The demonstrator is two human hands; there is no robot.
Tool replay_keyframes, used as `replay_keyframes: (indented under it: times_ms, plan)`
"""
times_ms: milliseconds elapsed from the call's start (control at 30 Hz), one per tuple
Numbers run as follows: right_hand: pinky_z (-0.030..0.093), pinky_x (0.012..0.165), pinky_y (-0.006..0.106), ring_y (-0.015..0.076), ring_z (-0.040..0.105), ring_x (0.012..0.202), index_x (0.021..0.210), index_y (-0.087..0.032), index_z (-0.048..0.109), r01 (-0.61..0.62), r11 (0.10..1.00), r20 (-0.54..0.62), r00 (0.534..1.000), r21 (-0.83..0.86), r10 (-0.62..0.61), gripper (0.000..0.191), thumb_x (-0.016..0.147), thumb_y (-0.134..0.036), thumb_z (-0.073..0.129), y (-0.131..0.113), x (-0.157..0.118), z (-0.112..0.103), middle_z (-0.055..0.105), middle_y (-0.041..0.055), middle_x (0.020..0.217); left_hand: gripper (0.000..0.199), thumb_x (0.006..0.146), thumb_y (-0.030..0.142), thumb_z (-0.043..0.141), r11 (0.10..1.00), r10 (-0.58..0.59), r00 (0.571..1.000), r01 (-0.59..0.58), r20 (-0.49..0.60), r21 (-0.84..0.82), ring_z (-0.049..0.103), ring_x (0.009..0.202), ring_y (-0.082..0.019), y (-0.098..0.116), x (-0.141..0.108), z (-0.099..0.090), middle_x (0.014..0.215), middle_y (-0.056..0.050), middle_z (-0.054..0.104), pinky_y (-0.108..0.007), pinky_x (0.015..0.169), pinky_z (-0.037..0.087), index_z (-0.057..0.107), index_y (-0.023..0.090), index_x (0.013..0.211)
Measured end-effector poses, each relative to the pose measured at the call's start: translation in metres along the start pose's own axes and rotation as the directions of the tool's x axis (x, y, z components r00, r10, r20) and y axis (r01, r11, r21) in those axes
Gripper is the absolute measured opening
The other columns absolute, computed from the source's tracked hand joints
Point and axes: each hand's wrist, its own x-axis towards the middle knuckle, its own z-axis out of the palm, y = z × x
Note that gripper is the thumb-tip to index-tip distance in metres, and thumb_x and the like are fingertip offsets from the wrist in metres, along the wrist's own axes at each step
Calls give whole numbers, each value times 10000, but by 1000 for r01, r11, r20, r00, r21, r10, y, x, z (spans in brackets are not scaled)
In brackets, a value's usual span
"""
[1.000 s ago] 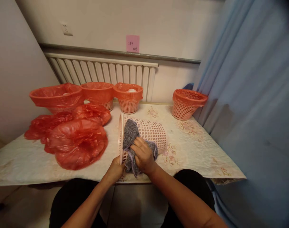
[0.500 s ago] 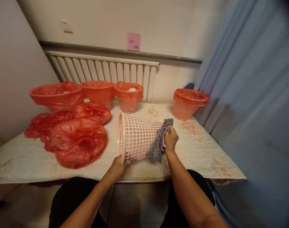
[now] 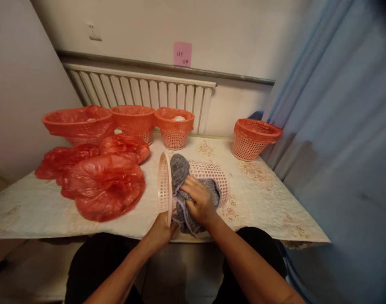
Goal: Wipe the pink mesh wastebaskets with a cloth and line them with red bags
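Observation:
A pale pink perforated wastebasket [image 3: 208, 169] lies on its side in front of me, its mouth facing left. My left hand [image 3: 159, 232] grips the rim at the near lower edge, thumb on the rim and other fingers partly hidden. Against the basket's side, my right hand [image 3: 199, 200] presses a grey cloth [image 3: 179, 171] with a lilac edge, fingers curled over it. The cloth covers much of the basket's near wall and hangs below it. Left of the basket sit crumpled red plastic bags [image 3: 106, 188].
Three baskets lined with red bags [image 3: 175, 126] stand along the back left, before a white radiator [image 3: 142, 86]. Another red-lined basket [image 3: 250, 141] stands at the back right, beside a blue curtain [image 3: 322, 126]. A patterned cloth covers the table [image 3: 275, 211].
My right hand has slid the cloth left along the basket, from near its base toward the rim, and the cloth has spread out. My left hand still holds the rim.

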Motion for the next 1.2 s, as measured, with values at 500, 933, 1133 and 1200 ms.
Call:
replay_keyframes:
  times_ms: [500, 933, 1133, 1200]
  plan:
    - [396, 1080, 485, 223, 441, 1280, 1171, -164, 573, 156, 986, 63, 986, -65, -152, 438, 790, -38, 399, -7, -14, 24, 577, 103, 1242, 111, 649, 246, 592, 993, -112, 986, 105, -126, -61, 597, 707, -203, -13, 13, -18, 643, 2, 657, -306, 724, 486, 614, 156, 709]
    - [398, 1074, 469, 220, 456, 1276, 1163, -160, 583, 35, 984, -42, 998, -175, -43, 504, 729, 4, 385, 13, -14, 10, 573, 114, 1258, 295, 667, 276, 649, 957, -165, 968, 110, -191, -270, 658, 817, -221, -9, 11, -4, 875, -52, 729, -334, 815, 499, 652, 127, 921]
    - [413, 1042, 421, 219, 559, 1148, 1106, -154, 641, -434, 847, -341, 881, -308, 327, 467, 715, -65, 402, 73, -20, -24, 642, 112, 1168, 377, 631, 275, 674, 939, -209, 952, 130, -225, -319, 660, 908, -254, -8, 16, -9, 941, -100, 729, -390, 890, 484, 646, 104, 966]
    - [451, 987, 415, 227, 605, 1057, 1060, -155, 665, -586, 754, -445, 783, -296, 434, 442, 708, -93, 406, 91, -22, -37, 674, 110, 1095, 361, 636, 276, 667, 946, -201, 950, 125, -238, -300, 659, 897, -258, -11, 17, -10, 928, -103, 729, -402, 890, 482, 648, 103, 952]
